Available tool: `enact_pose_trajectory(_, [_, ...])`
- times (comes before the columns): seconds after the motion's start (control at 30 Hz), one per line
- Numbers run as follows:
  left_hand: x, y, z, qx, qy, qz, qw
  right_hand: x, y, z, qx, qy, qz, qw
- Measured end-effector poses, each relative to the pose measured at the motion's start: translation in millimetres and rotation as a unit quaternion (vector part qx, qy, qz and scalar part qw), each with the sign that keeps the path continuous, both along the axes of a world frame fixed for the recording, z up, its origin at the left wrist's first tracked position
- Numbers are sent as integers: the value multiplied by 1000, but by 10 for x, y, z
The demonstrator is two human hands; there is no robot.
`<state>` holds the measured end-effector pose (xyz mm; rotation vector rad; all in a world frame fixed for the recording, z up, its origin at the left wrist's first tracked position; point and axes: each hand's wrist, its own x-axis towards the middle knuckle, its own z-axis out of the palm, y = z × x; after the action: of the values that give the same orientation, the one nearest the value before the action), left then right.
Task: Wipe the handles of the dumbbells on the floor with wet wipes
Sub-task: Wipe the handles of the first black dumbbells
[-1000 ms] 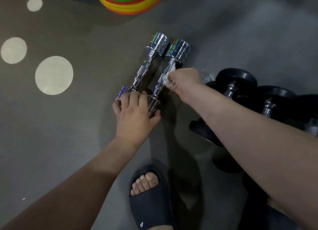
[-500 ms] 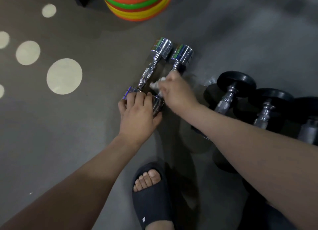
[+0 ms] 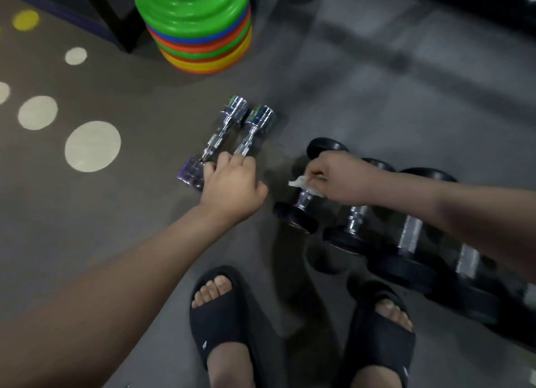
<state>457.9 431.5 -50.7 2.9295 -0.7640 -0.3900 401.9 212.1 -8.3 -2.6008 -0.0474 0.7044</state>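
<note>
Two chrome dumbbells (image 3: 226, 138) lie side by side on the grey floor. My left hand (image 3: 232, 184) rests on their near ends, its fingers curled over the metal. Right of them stands a row of black dumbbells; the nearest black dumbbell (image 3: 301, 204) shows a shiny handle. My right hand (image 3: 339, 175) holds a white wet wipe (image 3: 304, 184) bunched in its fingers and presses it on that handle. The upper part of the handle is hidden under the hand.
A stack of coloured plastic discs (image 3: 200, 30) stands at the back. Pale round spots (image 3: 92, 146) mark the floor at left. More black dumbbells (image 3: 406, 236) run off to the right. My two feet in black slides (image 3: 220, 309) stand at the bottom.
My right hand has left the right chrome dumbbell's handle and carried the wipe right onto the first black dumbbell's handle. My left hand stays on the chrome pair. The camera has tilted up.
</note>
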Motion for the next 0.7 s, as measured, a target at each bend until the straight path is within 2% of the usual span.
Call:
enact_pose_trajectory(0.13, [-129, -322, 454, -34, 75, -51, 995, -230, -339, 289, -64, 60, -35, 996])
enact_pose_trajectory(0.27, [-179, -350, 856, -30, 143, -83, 986, -366, -470, 525, -63, 38, -60, 996])
enact_pose_trajectory(0.37, [-192, -322, 1133, 26, 162, -99, 981, -464, -586, 596, -37, 21, -106, 993])
enact_pose_trajectory(0.47, [-184, -252, 1253, 60, 167, -108, 978, -477, -641, 563, 48, -8, -188, 981])
enact_pose_trajectory(0.57, [-180, -193, 1194, 94, 169, -127, 973, -450, -612, 409, 115, 24, -229, 966])
enact_pose_trajectory(0.7, [-144, -246, 1050, 119, 175, -148, 966, -338, -578, 124, 128, 32, -257, 957])
